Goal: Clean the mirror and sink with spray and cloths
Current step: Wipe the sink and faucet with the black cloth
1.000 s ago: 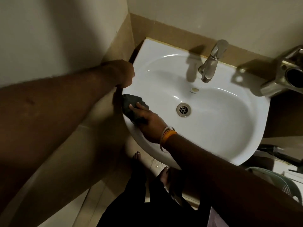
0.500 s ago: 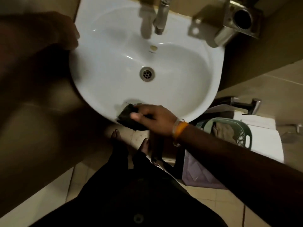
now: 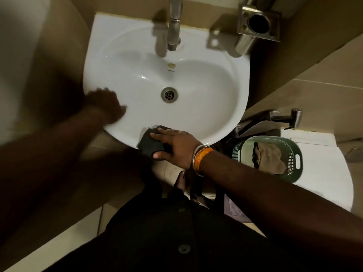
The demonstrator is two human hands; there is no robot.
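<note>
The sink (image 3: 216,91) is a white glazed basin with a rounded front, fixed against a tan tiled wall. Its bowl shines under the light, with one round metal drain (image 3: 169,94) at the bottom and one small overflow hole (image 3: 171,65) above it. One chrome tap (image 3: 174,24) stands at the back edge, its spout reaching out over the bowl.

One dark cloth (image 3: 150,143) lies bunched over the front rim of the sink, part on the rim and part hanging over its outer edge. The right hand (image 3: 174,147) presses flat on it, fingers stretched across the top and thumb tucked under the near side, so the hand is clamped on the cloth. Two bands sit at that wrist, one metal and one orange.

The left hand (image 3: 105,107) rests on the left rim of the sink. It is blurred and in shadow, so I cannot tell whether its fingers are spread or curled.

To the right of the sink, one metal holder (image 3: 257,22) is mounted on the wall. Lower down, one green perforated basket (image 3: 294,154) holds a brownish crumpled cloth (image 3: 269,158).
</note>
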